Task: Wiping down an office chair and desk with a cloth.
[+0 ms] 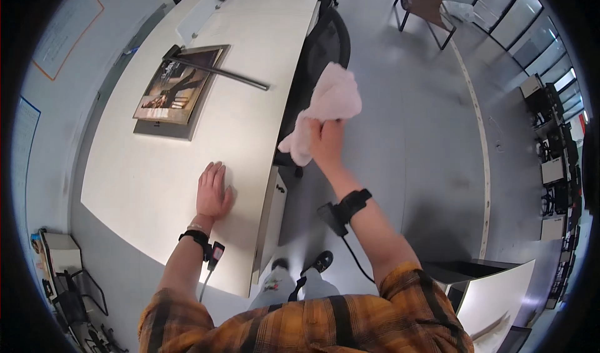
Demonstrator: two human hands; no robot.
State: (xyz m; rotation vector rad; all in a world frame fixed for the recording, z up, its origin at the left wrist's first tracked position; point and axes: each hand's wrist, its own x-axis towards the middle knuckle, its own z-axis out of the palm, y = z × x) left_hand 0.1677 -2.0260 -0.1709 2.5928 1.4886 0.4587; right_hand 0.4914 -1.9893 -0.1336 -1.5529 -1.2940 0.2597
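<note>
My right hand (327, 142) grips a bunched pink cloth (335, 93) in the air, just past the long edge of the white table (154, 189). Part of the cloth hangs out on the left of my fist. My left hand (214, 189) rests palm down on the tabletop, fingers together and thumb slightly apart, holding nothing. Beyond it lies a picture-covered book or magazine (176, 93) on top of a grey flat item (187, 129), perhaps a closed laptop. A black desk lamp (225, 72) reaches across its upper end.
A black mesh office chair (333, 39) stands against the table's right side, above a white drawer cabinet (273, 212). A brown folding chair (422, 1) is farther off on the grey floor. At lower right stands a white open-topped box (497, 289). Cables run from both wrist straps.
</note>
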